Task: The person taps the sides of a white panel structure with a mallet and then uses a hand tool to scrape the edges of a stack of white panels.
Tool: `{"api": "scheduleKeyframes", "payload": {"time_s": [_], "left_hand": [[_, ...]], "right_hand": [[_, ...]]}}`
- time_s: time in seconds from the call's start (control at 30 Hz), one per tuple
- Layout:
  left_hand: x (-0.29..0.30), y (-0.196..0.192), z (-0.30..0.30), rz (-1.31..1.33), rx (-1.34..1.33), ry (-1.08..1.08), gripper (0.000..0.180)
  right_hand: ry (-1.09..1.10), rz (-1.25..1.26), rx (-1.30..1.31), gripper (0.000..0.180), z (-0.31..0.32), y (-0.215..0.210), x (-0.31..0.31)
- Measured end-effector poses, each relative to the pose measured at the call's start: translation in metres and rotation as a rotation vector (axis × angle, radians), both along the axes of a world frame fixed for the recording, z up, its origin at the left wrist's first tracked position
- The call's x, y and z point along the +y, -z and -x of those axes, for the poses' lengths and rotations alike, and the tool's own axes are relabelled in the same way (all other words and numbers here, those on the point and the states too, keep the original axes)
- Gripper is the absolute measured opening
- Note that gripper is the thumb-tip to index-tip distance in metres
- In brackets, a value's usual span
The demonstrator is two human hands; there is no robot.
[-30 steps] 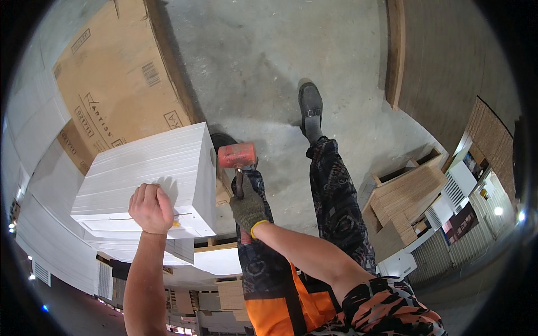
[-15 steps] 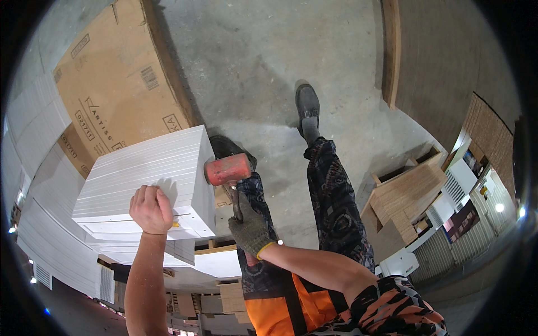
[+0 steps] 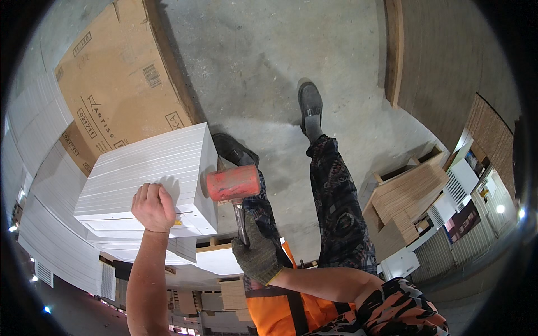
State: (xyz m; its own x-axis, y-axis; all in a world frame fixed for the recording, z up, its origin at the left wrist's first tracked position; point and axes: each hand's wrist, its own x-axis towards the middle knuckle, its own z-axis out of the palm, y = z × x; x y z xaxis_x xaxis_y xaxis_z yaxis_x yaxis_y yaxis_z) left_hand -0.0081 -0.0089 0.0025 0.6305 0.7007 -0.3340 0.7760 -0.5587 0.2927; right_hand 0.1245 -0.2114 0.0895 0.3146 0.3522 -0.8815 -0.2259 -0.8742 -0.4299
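A white box-shaped cabinet piece (image 3: 148,159) with a grooved top stands on the left. My bare left hand (image 3: 153,206) is closed, fingers curled, over its near top edge; whatever is inside the fingers is hidden. Just below that hand, a small yellow bit (image 3: 178,222) shows at the cabinet's edge. My right hand (image 3: 258,255), in a grey knitted glove, grips the handle of a mallet (image 3: 233,183) with a worn red head. That head is beside the cabinet's right end and overlaps its edge in view; I cannot tell whether they touch.
A large flat cardboard box (image 3: 120,78) lies beyond the cabinet. White grooved panels (image 3: 64,215) stand at far left. My shoes (image 3: 310,103) are on the concrete floor (image 3: 252,61). To the right are a wood-grain unit (image 3: 406,190) and a large board (image 3: 448,56).
The mallet has moved slightly right and nearer to me and looks larger, and my right hand has come back with it. My left hand stays at the cabinet's edge.
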Motion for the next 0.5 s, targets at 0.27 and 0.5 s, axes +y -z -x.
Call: {"api": "scheduleKeyframes", "payload": {"time_s": [0.27,0.5], "left_hand": [[0.002,0.002,-0.007,0.005,-0.037,0.015,0.016],[0.001,0.000,-0.003,0.000,-0.030,0.009,0.015]], "right_hand": [[-0.101,-0.053,-0.046,0.059,0.000,-0.008,-0.008],[-0.224,-0.184,-0.051,0.063,-0.005,-0.007,-0.011]]}}
